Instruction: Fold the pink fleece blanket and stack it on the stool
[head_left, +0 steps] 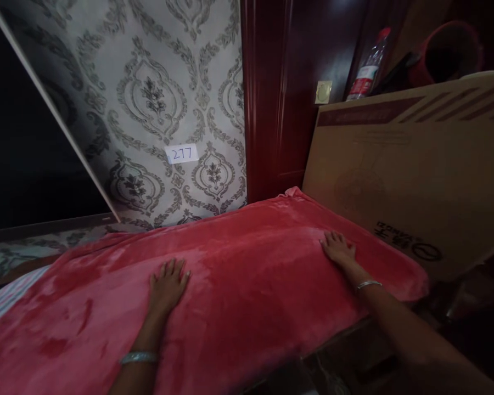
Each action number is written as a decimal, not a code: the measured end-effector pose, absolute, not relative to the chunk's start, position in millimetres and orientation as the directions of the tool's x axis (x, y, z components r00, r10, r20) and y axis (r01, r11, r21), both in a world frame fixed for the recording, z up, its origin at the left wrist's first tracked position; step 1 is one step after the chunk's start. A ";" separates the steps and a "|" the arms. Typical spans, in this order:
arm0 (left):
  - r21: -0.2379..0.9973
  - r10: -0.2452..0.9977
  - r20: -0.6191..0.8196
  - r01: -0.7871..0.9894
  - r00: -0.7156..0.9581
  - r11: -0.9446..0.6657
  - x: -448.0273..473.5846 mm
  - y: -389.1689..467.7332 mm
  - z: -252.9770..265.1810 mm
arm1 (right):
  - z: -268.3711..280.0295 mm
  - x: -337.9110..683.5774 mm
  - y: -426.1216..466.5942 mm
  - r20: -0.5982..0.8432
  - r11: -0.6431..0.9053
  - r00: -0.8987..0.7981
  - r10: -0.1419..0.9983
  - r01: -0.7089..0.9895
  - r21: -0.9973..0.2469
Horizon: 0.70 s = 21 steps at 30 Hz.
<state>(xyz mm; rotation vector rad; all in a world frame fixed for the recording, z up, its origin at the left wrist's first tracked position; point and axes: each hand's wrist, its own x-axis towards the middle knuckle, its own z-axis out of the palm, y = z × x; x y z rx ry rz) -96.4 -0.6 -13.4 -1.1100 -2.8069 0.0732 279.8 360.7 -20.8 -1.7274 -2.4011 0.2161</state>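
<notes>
A red plush blanket [247,285] lies spread over a long, flat surface, mostly smooth with lighter and darker patches in its pile. My left hand [167,285] rests palm down on the blanket left of the middle, its fingers spread. Farther to the right, my right hand [337,248] also lies flat on the cloth with fingers apart. Neither hand holds anything. Bracelets show on both wrists.
A large cardboard box [415,164] stands at the right, with a plastic bottle [366,66] on top. Behind are patterned wallpaper with a paper label reading 277 [181,154] and a dark red door [304,66]. A dark screen [28,131] stands left.
</notes>
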 end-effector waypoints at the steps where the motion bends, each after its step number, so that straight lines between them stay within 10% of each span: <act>1: -0.085 0.684 0.099 0.679 -0.723 0.729 -97.2 -0.5 -14.2 | -20.2 268.1 355.3 0.065 0.334 -0.328 0.942 0.915 -0.225; 11: -0.080 0.685 0.080 0.680 -0.724 0.729 -102.6 -0.5 -14.4 | -21.1 101.3 265.5 0.080 0.854 -0.885 0.460 0.415 -0.314; 21: -0.083 0.670 0.076 0.665 -0.738 0.742 -99.1 -2.1 -16.0 | -33.6 92.0 294.3 0.143 0.772 -0.784 0.604 0.531 -0.349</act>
